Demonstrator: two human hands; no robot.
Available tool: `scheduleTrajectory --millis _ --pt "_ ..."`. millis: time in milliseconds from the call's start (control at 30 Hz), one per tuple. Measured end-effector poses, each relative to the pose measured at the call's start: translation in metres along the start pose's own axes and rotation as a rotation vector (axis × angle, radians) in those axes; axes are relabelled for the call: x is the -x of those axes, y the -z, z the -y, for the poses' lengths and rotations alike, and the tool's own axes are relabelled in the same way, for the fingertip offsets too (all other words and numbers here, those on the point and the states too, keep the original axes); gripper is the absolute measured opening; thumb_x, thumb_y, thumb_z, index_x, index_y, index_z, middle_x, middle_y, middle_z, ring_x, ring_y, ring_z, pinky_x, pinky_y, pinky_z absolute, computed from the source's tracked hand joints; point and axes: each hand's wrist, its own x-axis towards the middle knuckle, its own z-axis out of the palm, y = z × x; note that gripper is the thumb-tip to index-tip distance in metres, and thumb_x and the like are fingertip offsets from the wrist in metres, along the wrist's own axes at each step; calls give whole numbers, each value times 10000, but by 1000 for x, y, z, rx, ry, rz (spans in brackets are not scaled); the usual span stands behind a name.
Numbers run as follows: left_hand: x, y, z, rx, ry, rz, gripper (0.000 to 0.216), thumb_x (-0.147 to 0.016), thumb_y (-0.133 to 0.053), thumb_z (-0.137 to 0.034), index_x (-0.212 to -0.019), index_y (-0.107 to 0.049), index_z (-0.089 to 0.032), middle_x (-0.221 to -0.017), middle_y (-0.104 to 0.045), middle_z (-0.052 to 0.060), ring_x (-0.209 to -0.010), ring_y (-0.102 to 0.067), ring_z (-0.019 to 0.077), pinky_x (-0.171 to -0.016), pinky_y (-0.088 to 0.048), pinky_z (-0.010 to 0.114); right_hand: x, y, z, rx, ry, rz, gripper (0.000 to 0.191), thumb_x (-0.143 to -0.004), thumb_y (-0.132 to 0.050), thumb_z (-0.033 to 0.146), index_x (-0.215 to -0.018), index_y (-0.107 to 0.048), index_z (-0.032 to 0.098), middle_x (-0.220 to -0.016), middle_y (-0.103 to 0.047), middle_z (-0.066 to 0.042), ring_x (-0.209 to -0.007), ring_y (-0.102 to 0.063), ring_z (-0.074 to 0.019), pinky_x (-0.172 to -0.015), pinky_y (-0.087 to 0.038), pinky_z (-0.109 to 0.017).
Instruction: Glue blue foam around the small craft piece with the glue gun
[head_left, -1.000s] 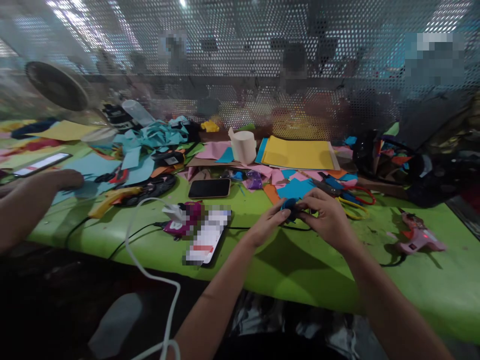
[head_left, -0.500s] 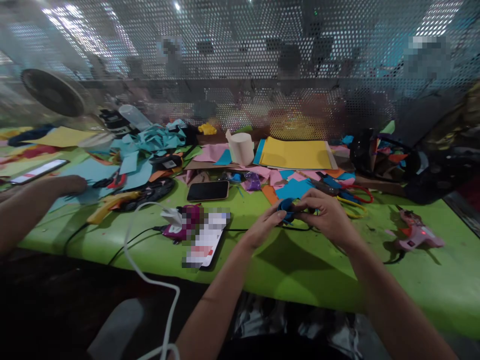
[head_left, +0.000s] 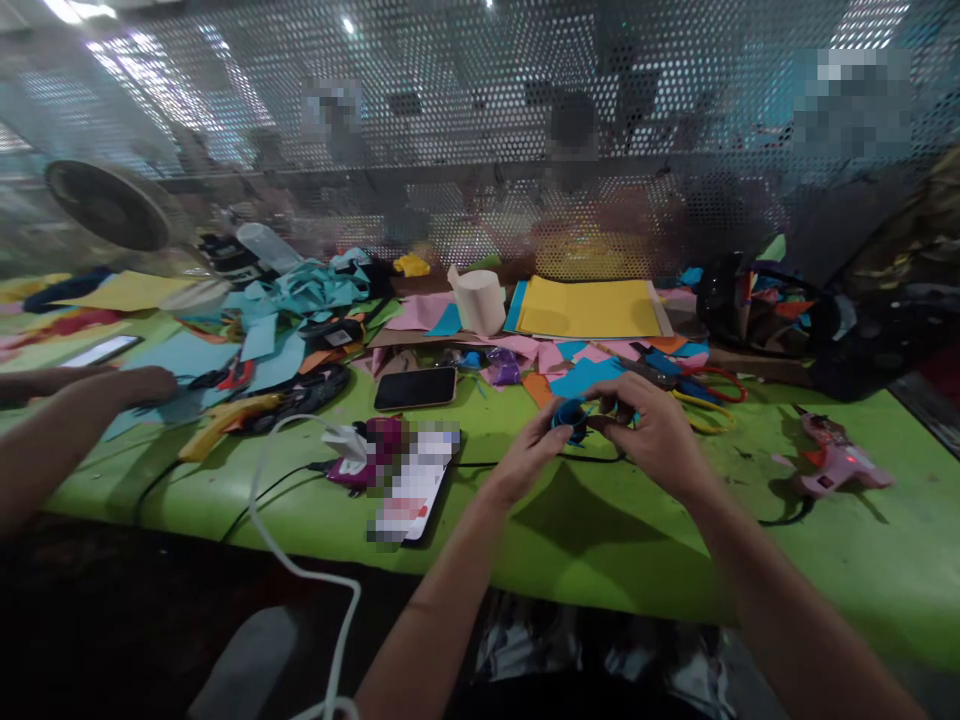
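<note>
Left hand (head_left: 525, 455) and right hand (head_left: 651, 432) meet above green table (head_left: 600, 540). Fingertips of both closed on small blue paper piece (head_left: 568, 414), held just over table's middle. Black container (head_left: 716, 300) at far right holds coloured paper scraps (head_left: 772, 305). Pink glue gun (head_left: 836, 465) right of hands, apart. Black phone (head_left: 415, 387) to left. Co-worker's hand (head_left: 142, 385) rests at far left.

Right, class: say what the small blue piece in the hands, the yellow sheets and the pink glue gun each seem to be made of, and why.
The blue piece, pinched between left hand and right hand: likely matt paper or thin foam, curled; too small to be sure. The yellow sheets: flat, matt, thin-edged paper or card. The pink glue gun: smooth moulded plastic.
</note>
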Motion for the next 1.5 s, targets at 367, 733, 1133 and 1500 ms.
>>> scheduleTrajectory --millis 367,733,1133,1500 --pt "2 -3 -5 -541 -390 -192 287 -880 -548 -399 -1096 -532 -211 -1067 -582 81 -995 -534 222 -901 -417 344 6 -11 7 -102 -240 40 320 -882 -596 469 -722 -536 199 -654 -541 22 -581 -458 -119 -516 -314 -241" --pt "2 -4 0 -886 -608 -179 408 -826 -564 -387 -1181 -473 -206 -1088 -606 98 -1016 -556 256 -931 -396 409 8 -20 -3 -137 -332 -10 206 -769 -676 330 -690 -542 196 -619 -554 32 -578 -467 -126 -531 -326 -240" --pt "2 -4 -2 -741 -509 -76 426 -766 -619 -373 -1123 -468 -197 -983 -558 68 -918 -539 235 -826 -427 371 10 -11 1 165 74 -62 182 -771 -608 49 -862 -658 198 -834 -703 -35 -754 -625 -189 -661 -427 -273" --pt "3 -3 -5 -649 -466 -23 423 -764 -612 -370 -1118 -458 -196 -961 -527 50 -871 -505 208 -798 -424 347 11 -4 0 75 123 16 190 -858 -604 95 -980 -694 211 -929 -734 -42 -841 -678 -190 -713 -492 -275"
